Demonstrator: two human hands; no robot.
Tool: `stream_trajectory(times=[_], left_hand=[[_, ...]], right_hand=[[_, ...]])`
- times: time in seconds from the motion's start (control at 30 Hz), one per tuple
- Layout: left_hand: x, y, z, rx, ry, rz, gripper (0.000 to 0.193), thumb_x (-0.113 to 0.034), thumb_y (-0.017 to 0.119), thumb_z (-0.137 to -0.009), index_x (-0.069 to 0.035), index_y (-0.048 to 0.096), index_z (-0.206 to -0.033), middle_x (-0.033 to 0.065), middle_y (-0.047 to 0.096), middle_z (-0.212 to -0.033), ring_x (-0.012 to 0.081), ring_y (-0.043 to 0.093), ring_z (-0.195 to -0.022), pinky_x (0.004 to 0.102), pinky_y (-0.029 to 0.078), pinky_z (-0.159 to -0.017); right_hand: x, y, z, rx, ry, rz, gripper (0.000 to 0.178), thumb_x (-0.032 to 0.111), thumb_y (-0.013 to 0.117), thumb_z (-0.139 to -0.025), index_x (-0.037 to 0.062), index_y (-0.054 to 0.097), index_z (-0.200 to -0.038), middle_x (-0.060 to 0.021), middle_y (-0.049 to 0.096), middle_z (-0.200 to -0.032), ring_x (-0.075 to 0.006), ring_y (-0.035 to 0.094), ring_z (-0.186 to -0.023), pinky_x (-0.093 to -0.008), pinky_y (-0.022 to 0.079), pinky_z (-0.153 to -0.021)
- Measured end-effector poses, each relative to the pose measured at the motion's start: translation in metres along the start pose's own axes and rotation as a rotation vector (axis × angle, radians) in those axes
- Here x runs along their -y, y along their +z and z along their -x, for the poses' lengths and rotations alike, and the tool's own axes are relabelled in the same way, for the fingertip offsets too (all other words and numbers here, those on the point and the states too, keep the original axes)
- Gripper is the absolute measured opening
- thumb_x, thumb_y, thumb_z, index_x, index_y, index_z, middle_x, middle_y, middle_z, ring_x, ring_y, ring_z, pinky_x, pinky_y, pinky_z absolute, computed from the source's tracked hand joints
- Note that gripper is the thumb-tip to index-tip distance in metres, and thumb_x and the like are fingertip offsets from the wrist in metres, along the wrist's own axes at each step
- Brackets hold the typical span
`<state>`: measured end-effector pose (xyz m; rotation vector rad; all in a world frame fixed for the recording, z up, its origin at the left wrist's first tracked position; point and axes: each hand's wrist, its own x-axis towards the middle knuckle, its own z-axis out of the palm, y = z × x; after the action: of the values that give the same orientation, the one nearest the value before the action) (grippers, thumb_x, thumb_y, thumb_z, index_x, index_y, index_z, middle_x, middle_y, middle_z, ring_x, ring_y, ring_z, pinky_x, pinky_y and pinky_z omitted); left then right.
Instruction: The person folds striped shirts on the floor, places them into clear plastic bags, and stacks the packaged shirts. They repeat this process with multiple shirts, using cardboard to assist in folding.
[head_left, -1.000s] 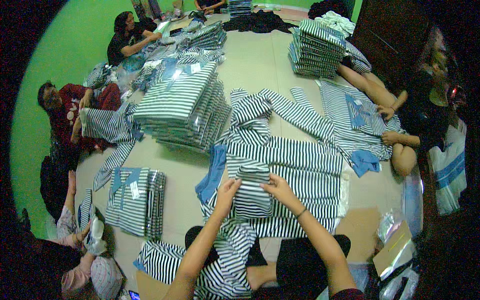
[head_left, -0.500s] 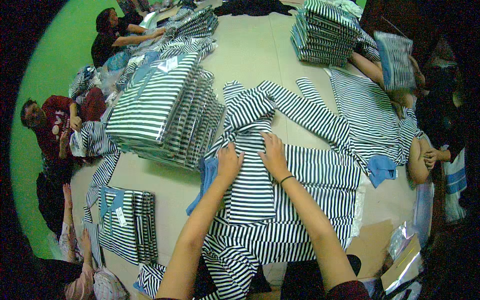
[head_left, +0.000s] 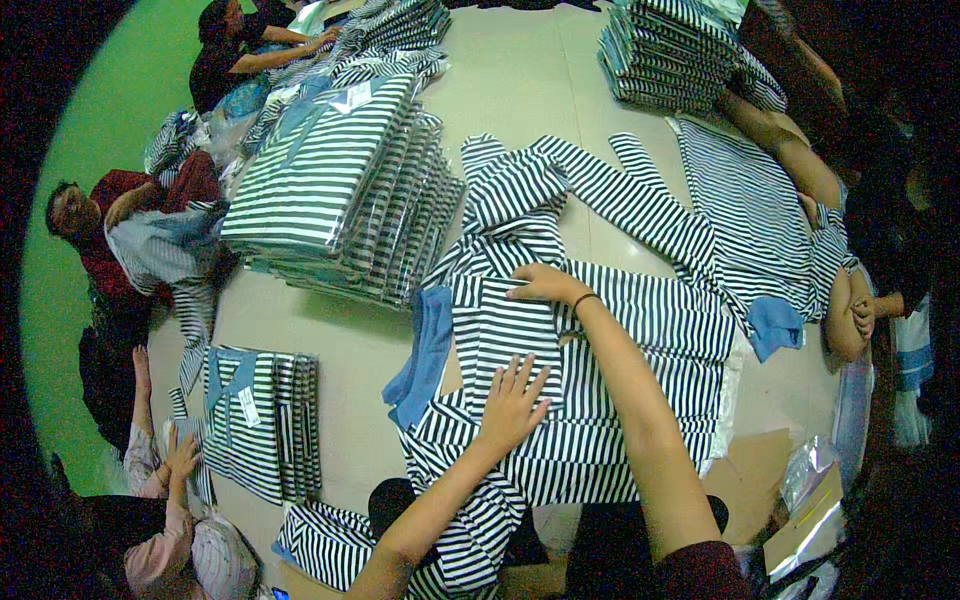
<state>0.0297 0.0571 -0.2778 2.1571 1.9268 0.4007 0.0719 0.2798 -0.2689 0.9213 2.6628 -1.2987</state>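
A black-and-white striped shirt (head_left: 620, 400) with blue trim lies partly folded in front of me. My left hand (head_left: 515, 408) is open, its spread fingers flat on the striped layer folded across the middle. Farther up, my right hand (head_left: 548, 284) rests open along the top edge of that same fold, fingers pointing left. A blue piece (head_left: 420, 355) shows at the shirt's left side. Above the fold, a striped sleeve (head_left: 515, 195) lies bunched.
A tall stack of bagged striped shirts (head_left: 330, 190) stands at left, a smaller stack (head_left: 260, 420) nearer. Another stack (head_left: 665, 60) is far right, beside a spread striped shirt (head_left: 750, 215). People sit around. Cardboard (head_left: 745, 480) and clear plastic (head_left: 808, 468) lie right.
My left hand has moved down from the top of the fold onto its middle. My right hand has turned to point left along the top edge, and the upper fabric is squared off there.
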Motion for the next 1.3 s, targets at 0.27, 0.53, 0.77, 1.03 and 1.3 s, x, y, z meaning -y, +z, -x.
stream_trajectory(times=[0.27, 0.53, 0.77, 1.03, 1.3], left_hand=[[-0.035, 0.018, 0.013, -0.205, 0.113, 0.279, 0.031, -0.016, 0.056, -0.069, 0.0, 0.048, -0.095, 0.0154, 0.051, -0.092, 0.029, 0.047, -0.086, 0.0404, 0.036, -0.075], [-0.146, 0.093, 0.003, 0.12, 0.565, 0.438, 0.021, -0.012, 0.052, -0.069, -0.002, 0.05, -0.088, 0.0128, 0.051, -0.079, 0.0288, 0.051, -0.076, 0.0375, 0.042, -0.067], [-0.217, 0.123, -0.028, 0.198, 0.589, 0.245, 0.009, -0.01, 0.046, -0.069, -0.006, 0.051, -0.075, 0.0103, 0.05, -0.071, 0.0245, 0.051, -0.072, 0.0335, 0.041, -0.066], [-0.232, 0.034, 0.004, 0.133, 0.174, 0.996, 0.023, -0.014, 0.049, -0.075, -0.002, 0.05, -0.095, 0.0149, 0.054, -0.091, 0.0285, 0.053, -0.085, 0.033, 0.042, -0.076], [-0.158, 0.011, 0.069, -0.008, -0.431, 1.635, 0.032, 0.0, 0.046, -0.072, 0.0, 0.043, -0.104, 0.0058, 0.049, -0.096, 0.013, 0.046, -0.091, 0.0252, 0.036, -0.082]], right_hand=[[-0.064, -0.007, 0.11, -0.461, 0.081, 0.064, 0.036, 0.039, 0.053, -0.072, 0.0052, 0.056, -0.084, -0.0127, 0.059, -0.081, -0.0283, 0.055, -0.077, -0.0368, 0.043, -0.069], [-0.163, -0.07, 0.251, -0.446, 0.323, 0.113, 0.05, 0.04, 0.064, -0.063, 0.0014, 0.057, -0.095, -0.0139, 0.058, -0.094, -0.0257, 0.054, -0.087, -0.0322, 0.041, -0.078], [-0.187, -0.082, 0.293, -0.421, 0.372, -0.079, 0.049, 0.034, 0.066, -0.065, -0.0049, 0.056, -0.093, -0.0128, 0.058, -0.09, -0.0181, 0.052, -0.08, -0.0284, 0.039, -0.072], [-0.126, -0.128, 0.315, -0.571, 0.328, -0.067, 0.027, 0.021, 0.065, -0.063, 0.0032, 0.056, -0.081, -0.0012, 0.051, -0.073, -0.0102, 0.044, -0.068, -0.0233, 0.036, -0.065], [-0.019, -0.129, 0.212, -0.224, 0.208, -0.381, 0.02, 0.014, 0.057, -0.074, 0.0015, 0.057, -0.088, -0.0024, 0.057, -0.083, -0.0087, 0.05, -0.075, -0.0204, 0.039, -0.068]])
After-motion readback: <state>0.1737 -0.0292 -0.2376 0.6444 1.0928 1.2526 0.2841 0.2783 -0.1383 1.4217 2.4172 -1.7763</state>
